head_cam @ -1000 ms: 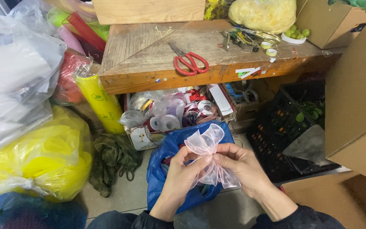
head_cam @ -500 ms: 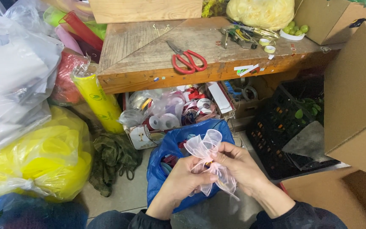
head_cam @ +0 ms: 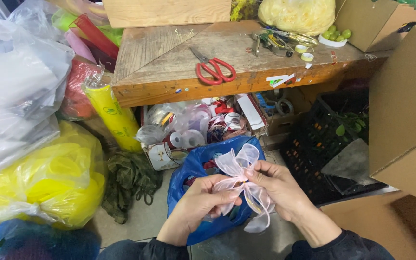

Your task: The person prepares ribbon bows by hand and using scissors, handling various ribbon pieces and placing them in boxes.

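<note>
A sheer pale pink ribbon bow [head_cam: 237,166] is pinched at its middle between both hands. My left hand [head_cam: 196,207] grips the lower left loops, thumb pressed toward the knot. From the right, my right hand [head_cam: 275,185] closes its fingers on the centre of the bow. The ribbon tails hang down below my right hand. Under the hands lies a blue plastic bag [head_cam: 193,168] with ribbon rolls inside.
A low wooden table [head_cam: 169,86] carries red-handled scissors [head_cam: 214,70], tape rolls and a yellow bag. Below it sits a box of ribbon spools [head_cam: 188,135]. Yellow and clear bags [head_cam: 34,178] pile at left, a black crate [head_cam: 323,144] and cardboard boxes [head_cam: 405,110] at right.
The bow has been turned and lowered slightly between the hands, its loops now spread upward and its tails hanging lower. Both hands keep their grip.
</note>
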